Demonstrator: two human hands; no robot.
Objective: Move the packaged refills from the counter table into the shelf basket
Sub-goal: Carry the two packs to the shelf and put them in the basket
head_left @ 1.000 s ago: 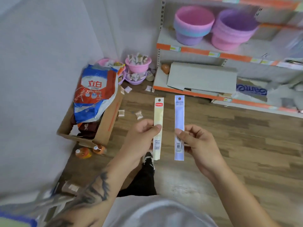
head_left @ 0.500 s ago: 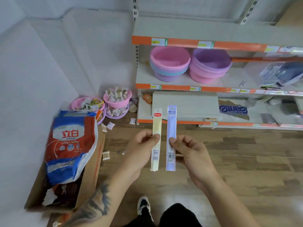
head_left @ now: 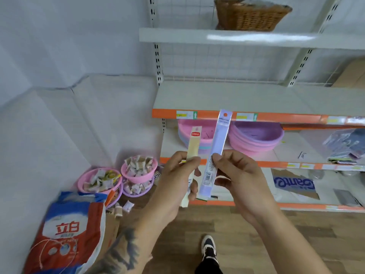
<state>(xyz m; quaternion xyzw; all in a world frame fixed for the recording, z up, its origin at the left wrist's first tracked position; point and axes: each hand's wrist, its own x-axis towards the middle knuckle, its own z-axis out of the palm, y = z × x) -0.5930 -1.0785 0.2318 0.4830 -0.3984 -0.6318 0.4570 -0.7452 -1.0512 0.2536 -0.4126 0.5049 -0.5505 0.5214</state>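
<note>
Left hand (head_left: 178,178) pinches the yellow refill pack (head_left: 192,153), right hand (head_left: 240,179) pinches the lavender refill pack (head_left: 214,155), both held upright side by side in front of the shelf. Wicker basket (head_left: 250,15) sits way up at 12 o'clock on the top shelf (head_left: 246,37); can't tell what's inside. Pink bowls (head_left: 138,168) on the floor at 9 o'clock are stuffed with small wrapped packets.

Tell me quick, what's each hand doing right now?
Left hand: pinching the yellow refill pack.
Right hand: pinching the lilac refill pack.
</note>
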